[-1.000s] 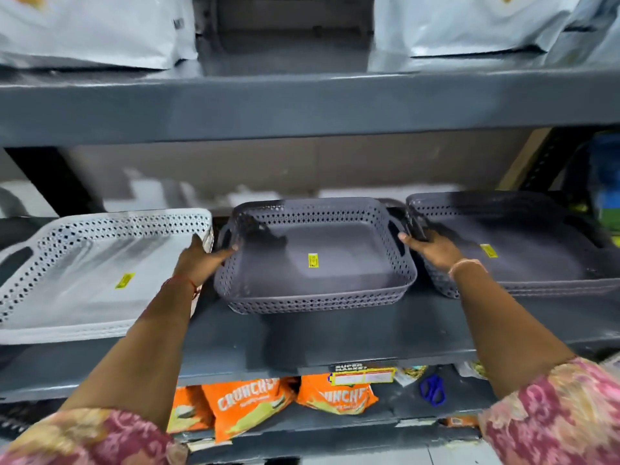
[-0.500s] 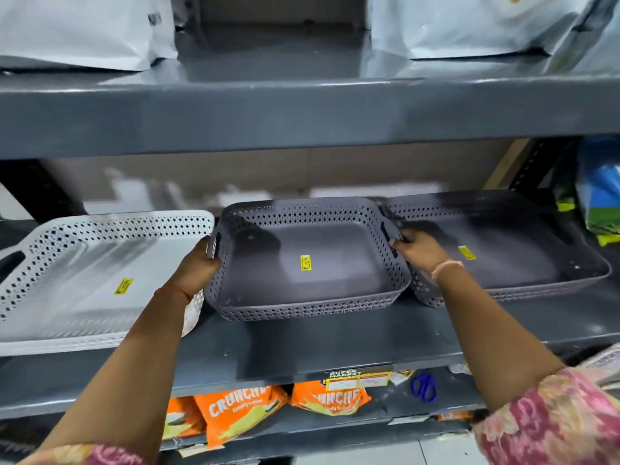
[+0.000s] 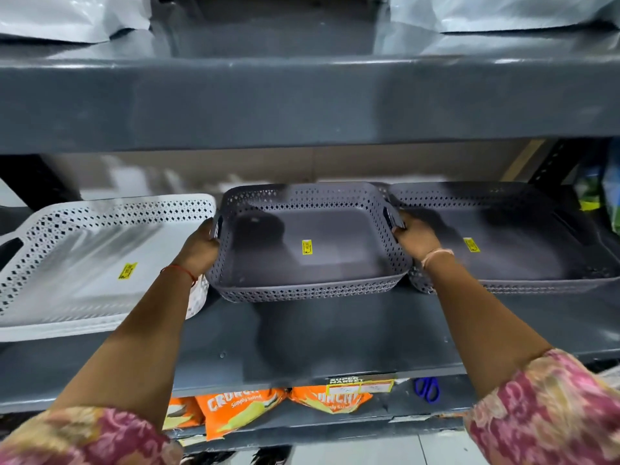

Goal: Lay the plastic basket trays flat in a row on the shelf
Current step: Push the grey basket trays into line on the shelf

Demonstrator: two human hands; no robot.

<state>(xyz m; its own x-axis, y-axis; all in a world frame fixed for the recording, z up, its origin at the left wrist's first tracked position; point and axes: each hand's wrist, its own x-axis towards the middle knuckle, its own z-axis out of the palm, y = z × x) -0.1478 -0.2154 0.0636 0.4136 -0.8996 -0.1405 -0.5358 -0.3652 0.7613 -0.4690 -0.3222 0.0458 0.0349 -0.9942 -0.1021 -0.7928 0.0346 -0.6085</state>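
Note:
Three perforated plastic basket trays stand side by side on the grey shelf [image 3: 335, 344]. The white tray [image 3: 84, 263] is on the left, a grey tray [image 3: 302, 283] in the middle and a second grey tray [image 3: 523, 250] on the right. Each has a yellow price sticker inside. My left hand [image 3: 201, 250] grips the middle tray's left handle. My right hand [image 3: 416, 236] grips its right handle, which overlaps the right tray's left rim. The middle tray's near edge looks slightly tilted up from the shelf.
The shelf above [image 3: 302, 102] hangs low over the trays and carries white bags [image 3: 67, 18]. Orange snack packets [image 3: 235, 411] and blue scissors [image 3: 427, 389] lie on the shelf below. Green and blue packages [image 3: 607, 203] sit at the far right.
Both hands have closed on the middle grey tray's handles and shifted it leftward toward the white tray. The camera has dropped, so the upper shelf fills more of the view.

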